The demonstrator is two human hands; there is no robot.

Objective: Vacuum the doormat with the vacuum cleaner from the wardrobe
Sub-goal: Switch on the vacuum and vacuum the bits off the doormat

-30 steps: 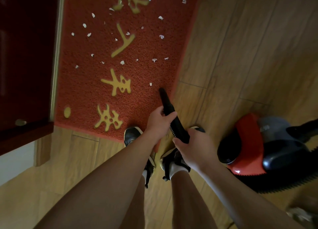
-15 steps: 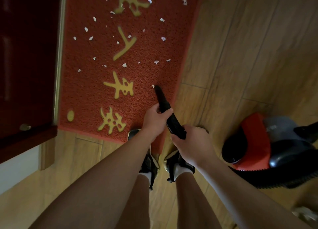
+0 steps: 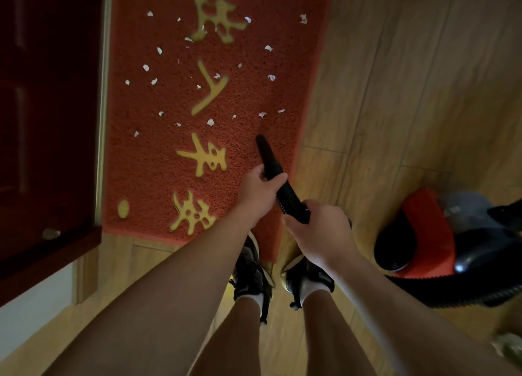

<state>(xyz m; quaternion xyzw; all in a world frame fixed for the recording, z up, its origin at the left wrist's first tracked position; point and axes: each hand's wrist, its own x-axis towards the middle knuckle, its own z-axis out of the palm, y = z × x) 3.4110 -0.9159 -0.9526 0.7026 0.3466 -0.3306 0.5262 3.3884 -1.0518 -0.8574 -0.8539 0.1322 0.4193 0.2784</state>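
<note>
Both hands curl around the black vacuum nozzle (image 3: 267, 156) at centre frame, the left hand (image 3: 257, 192) higher on it and the right hand (image 3: 320, 234) lower, its tip pointing down at the red doormat (image 3: 254, 93). White paper scraps (image 3: 210, 122) dot the doormat's upper half. The red-and-black vacuum cleaner (image 3: 423, 234) sits on the wooden floor (image 3: 395, 93) at lower right, well apart from the doormat.

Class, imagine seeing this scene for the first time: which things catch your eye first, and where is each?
A red doormat with yellow characters fills the upper middle, strewn with white scraps. The left hand and right hand grip a black nozzle aimed at it. A red-and-black vacuum cleaner sits on the wooden floor at right.
</note>
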